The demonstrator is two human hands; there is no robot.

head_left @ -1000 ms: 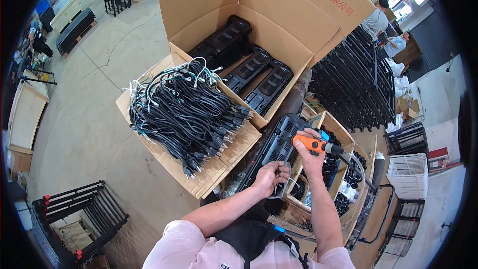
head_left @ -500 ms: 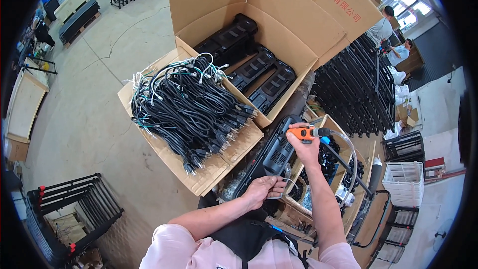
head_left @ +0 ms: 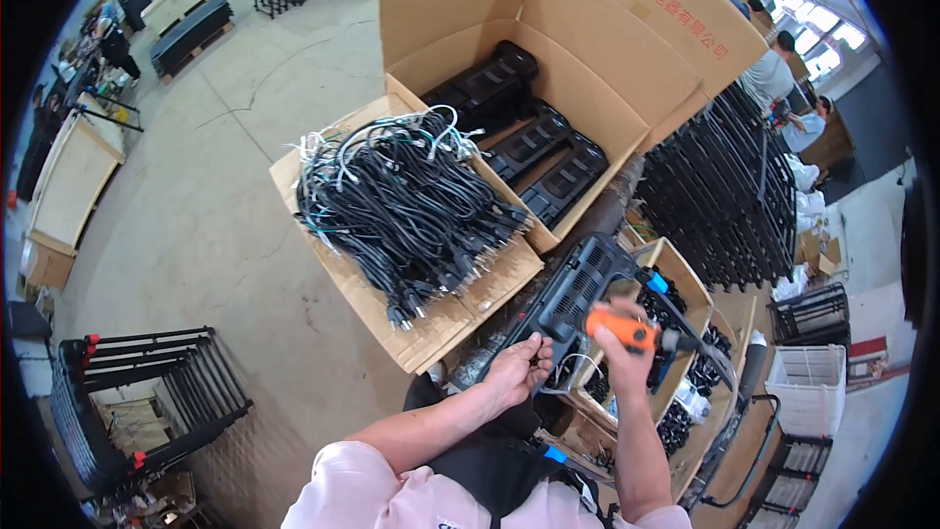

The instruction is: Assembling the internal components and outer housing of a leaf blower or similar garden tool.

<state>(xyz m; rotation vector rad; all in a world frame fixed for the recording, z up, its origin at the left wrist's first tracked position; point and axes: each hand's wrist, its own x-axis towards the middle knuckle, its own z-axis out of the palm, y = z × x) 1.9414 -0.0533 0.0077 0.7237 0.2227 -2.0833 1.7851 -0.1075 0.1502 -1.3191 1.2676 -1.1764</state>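
Observation:
A long black plastic housing [head_left: 578, 289] with vent slots lies on the bench before me. My right hand [head_left: 630, 372] is closed round an orange air-powered driver [head_left: 612, 324], blurred by motion, just right of the housing. A hose runs from the tool off to the right. At the housing's near end my left hand [head_left: 516, 372] has thumb and fingertips pinched together; anything between them is too small to make out. A white wire [head_left: 568, 360] curves out beside those fingers.
A cardboard tray [head_left: 494, 296] to the left holds many black power cords [head_left: 406, 201]. Behind it, a large open carton [head_left: 587, 29] contains several black housings. A divided wooden bin [head_left: 700, 284] of small black parts stands at right. Black frames [head_left: 725, 191] are stacked beyond.
My right hand has drawn the orange driver nearer and off the housing. My left hand's fingers have shifted slightly up along the housing. The whole view has shifted a little.

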